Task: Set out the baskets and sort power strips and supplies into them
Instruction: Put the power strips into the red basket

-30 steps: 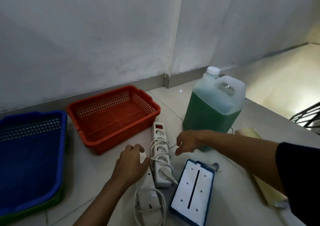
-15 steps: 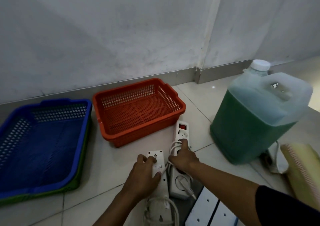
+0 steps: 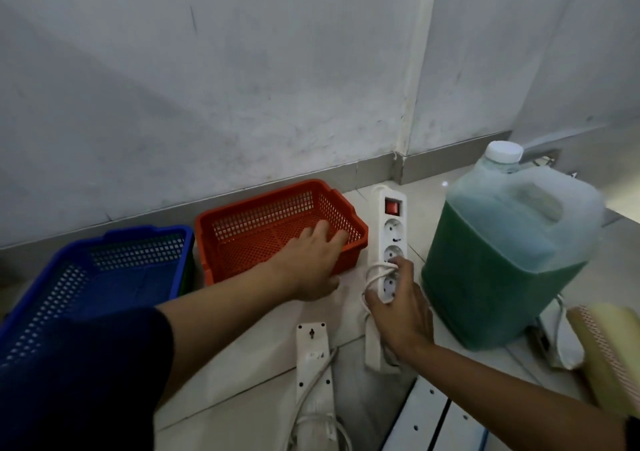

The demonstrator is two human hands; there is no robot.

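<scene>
My right hand (image 3: 398,307) grips a white power strip (image 3: 389,236) with a red switch and its cord wrapped round it, lifted and pointing toward the wall. My left hand (image 3: 313,263) rests on the near right rim of the empty red basket (image 3: 263,222), fingers over the edge. A blue basket (image 3: 86,277) stacked on a green one sits to the left. A second white power strip (image 3: 313,360) with coiled cord lies on the floor near me.
A large jug of green liquid (image 3: 502,260) with a white cap stands to the right of the strip. A yellowish roll (image 3: 609,357) and a white item lie at the far right. A white perforated panel (image 3: 429,419) is at the bottom. The wall runs close behind the baskets.
My left hand left the second power strip and moved up to the red basket's rim. My right hand lifted the switched power strip off the floor.
</scene>
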